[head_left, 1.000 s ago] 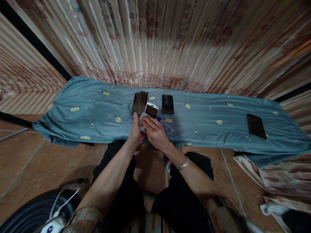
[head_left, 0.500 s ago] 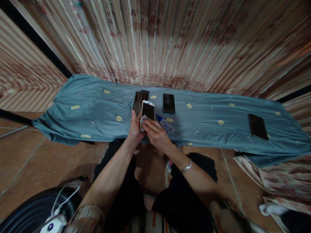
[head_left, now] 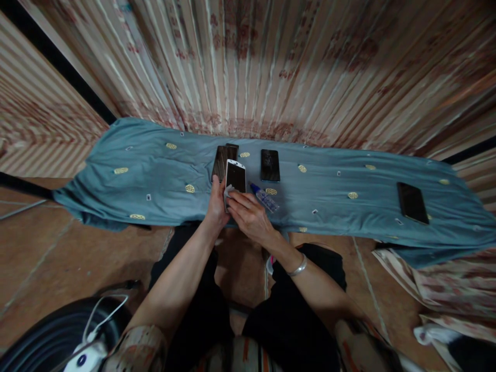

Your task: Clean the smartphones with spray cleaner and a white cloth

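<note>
A white-framed smartphone (head_left: pixel 236 174) with a dark screen is held up over the front part of the cloth. My left hand (head_left: pixel 217 206) grips it along its left side and lower part. Pressed to the lower screen is a small pale wipe (head_left: pixel 229 190), pinched under the fingers of my right hand (head_left: pixel 251 216). Those fingers hide the bottom of the phone. Just beyond, a dark phone (head_left: pixel 220 159) lies partly over another dark one. A clear bottle with a blue cap (head_left: pixel 265 198) rests on its side by my right hand.
Blue-green cloth with yellow patterns (head_left: pixel 329 206) covers the long low table. A black phone (head_left: pixel 270 165) lies right of centre and another (head_left: pixel 412 202) near the right end. Pleated curtains (head_left: pixel 248 67) hang behind. On the floor at lower left is a black ribbed round object (head_left: pixel 50 336).
Both hands stay nearly in place with the phone. The right fingers and wipe shift very slightly on the lower screen.
</note>
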A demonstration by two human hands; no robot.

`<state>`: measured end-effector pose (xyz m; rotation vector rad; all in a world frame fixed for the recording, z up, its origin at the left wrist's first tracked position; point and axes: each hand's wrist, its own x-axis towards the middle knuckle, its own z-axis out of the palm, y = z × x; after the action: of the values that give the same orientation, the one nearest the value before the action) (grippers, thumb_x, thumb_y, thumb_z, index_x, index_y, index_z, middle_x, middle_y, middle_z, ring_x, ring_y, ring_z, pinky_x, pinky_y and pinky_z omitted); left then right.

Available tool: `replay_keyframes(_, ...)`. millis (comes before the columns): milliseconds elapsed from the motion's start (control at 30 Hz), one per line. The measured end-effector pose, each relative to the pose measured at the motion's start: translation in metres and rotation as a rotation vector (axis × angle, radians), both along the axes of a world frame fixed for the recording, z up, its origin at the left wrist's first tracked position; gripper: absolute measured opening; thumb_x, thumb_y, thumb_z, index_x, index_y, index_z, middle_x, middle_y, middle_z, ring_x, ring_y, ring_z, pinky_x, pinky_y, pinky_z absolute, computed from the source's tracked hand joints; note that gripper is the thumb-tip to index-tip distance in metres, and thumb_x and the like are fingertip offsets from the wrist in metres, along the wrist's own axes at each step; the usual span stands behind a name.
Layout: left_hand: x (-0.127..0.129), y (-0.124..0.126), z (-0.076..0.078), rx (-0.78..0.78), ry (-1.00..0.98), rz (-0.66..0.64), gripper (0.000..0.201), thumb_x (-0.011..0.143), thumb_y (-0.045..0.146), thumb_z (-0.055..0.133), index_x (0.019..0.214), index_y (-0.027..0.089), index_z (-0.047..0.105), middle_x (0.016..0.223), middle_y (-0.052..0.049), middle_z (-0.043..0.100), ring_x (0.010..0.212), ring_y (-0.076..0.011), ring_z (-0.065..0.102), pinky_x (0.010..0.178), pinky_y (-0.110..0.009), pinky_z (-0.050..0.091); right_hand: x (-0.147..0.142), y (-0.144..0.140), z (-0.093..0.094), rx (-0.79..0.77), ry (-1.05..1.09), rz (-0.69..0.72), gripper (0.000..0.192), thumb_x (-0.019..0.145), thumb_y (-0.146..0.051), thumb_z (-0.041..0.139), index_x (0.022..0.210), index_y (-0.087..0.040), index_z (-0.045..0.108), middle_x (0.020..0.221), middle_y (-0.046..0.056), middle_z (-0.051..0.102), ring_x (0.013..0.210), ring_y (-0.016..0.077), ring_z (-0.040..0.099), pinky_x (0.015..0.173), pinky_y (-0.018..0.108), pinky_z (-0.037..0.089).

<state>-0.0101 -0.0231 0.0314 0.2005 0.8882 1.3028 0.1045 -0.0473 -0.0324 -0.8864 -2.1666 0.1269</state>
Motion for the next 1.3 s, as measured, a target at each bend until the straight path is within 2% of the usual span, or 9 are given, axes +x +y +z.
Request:
replay_keyframes(133,0.006,-0.002,0.003,-0.034,-0.009,0.021,0.06,0.115,0.041,0.025,0.087,0.018,0.072,0.066,-0.004,0.069,0.095,-0.02,0.077,0.087,-0.028,0.06,0.001,0.003,0.002,-0.025,0.004,-0.041,0.032,0.108,-0.018,0.053,0.128,-0.016,0.078,0.134,0.015,0.077,0.121,0.0268,0.071,0.11,0.045,0.061)
replay_keyframes(233,0.008,-0.002,0.002,-0.017,-0.006,0.012,0.058,0.115,0.04,0.028,0.079,0.019,0.069,0.062,-0.003,0.064,0.087,-0.0194,0.076,0.082,-0.029,0.061,0.002,0.004,0.003,-0.063,-0.002,-0.069,0.031,0.107,-0.016,0.055,0.129,-0.017,0.077,0.133,0.014,0.077,0.12,0.0263,0.071,0.11,0.045,0.06)
replay_keyframes(333,0.007,0.0,-0.005,0.016,-0.007,-0.013,0.057,0.113,0.042,0.028,0.083,0.02,0.071,0.068,-0.005,0.069,0.089,-0.0203,0.076,0.083,-0.031,0.062,0.005,0.003,0.004,-0.077,-0.008,-0.083,0.031,0.107,-0.016,0.055,0.128,-0.018,0.077,0.131,0.014,0.078,0.118,0.0257,0.071,0.109,0.044,0.06)
replay_keyframes(467,-0.001,0.004,-0.016,0.1,0.028,-0.037,0.051,0.11,0.05,0.035,0.092,0.022,0.074,0.093,-0.009,0.079,0.107,-0.0238,0.075,0.093,-0.035,0.061,0.011,0.003,0.004,-0.078,-0.037,-0.108,0.029,0.108,-0.018,0.054,0.124,-0.019,0.078,0.127,0.013,0.08,0.114,0.0252,0.072,0.106,0.043,0.06)
replay_keyframes(600,-0.007,0.008,-0.023,0.229,0.027,-0.017,0.049,0.108,0.057,0.039,0.1,0.023,0.074,0.109,-0.01,0.081,0.121,-0.0271,0.072,0.104,-0.042,0.058,0.019,0.006,0.001,-0.09,-0.049,-0.118,0.03,0.108,-0.017,0.052,0.124,-0.017,0.078,0.127,0.015,0.08,0.113,0.0265,0.072,0.106,0.046,0.06)
replay_keyframes(733,-0.007,0.007,-0.022,0.24,0.006,0.003,0.052,0.109,0.053,0.033,0.103,0.023,0.074,0.111,-0.012,0.081,0.129,-0.0295,0.069,0.111,-0.047,0.055,0.02,0.007,0.0,-0.104,-0.038,-0.113,0.03,0.108,-0.018,0.053,0.125,-0.019,0.078,0.128,0.014,0.079,0.114,0.0269,0.072,0.107,0.048,0.059)
replay_keyframes(900,-0.004,0.002,-0.017,0.095,-0.007,-0.008,0.053,0.111,0.049,0.03,0.103,0.022,0.075,0.107,-0.01,0.081,0.123,-0.0282,0.072,0.105,-0.043,0.058,0.011,0.006,0.003,-0.08,-0.024,-0.07,0.029,0.108,-0.019,0.055,0.124,-0.018,0.079,0.129,0.015,0.079,0.114,0.0268,0.072,0.107,0.046,0.06)
replay_keyframes(1133,0.006,-0.002,-0.018,0.077,0.012,-0.013,0.049,0.114,0.039,0.032,0.134,0.014,0.069,0.108,-0.009,0.081,0.112,-0.0222,0.075,0.102,-0.036,0.058,0.007,0.005,0.004,-0.118,-0.021,-0.079,0.03,0.107,-0.02,0.057,0.127,-0.021,0.079,0.13,0.013,0.079,0.117,0.0271,0.072,0.109,0.047,0.06)
replay_keyframes(1300,0.007,-0.001,-0.019,0.076,0.019,0.003,0.047,0.113,0.04,0.034,0.121,0.016,0.074,0.106,-0.008,0.081,0.111,-0.0216,0.075,0.099,-0.033,0.058,0.008,0.005,0.004,-0.091,-0.016,-0.082,0.03,0.108,-0.021,0.055,0.126,-0.018,0.078,0.13,0.014,0.079,0.116,0.0267,0.072,0.107,0.045,0.061)
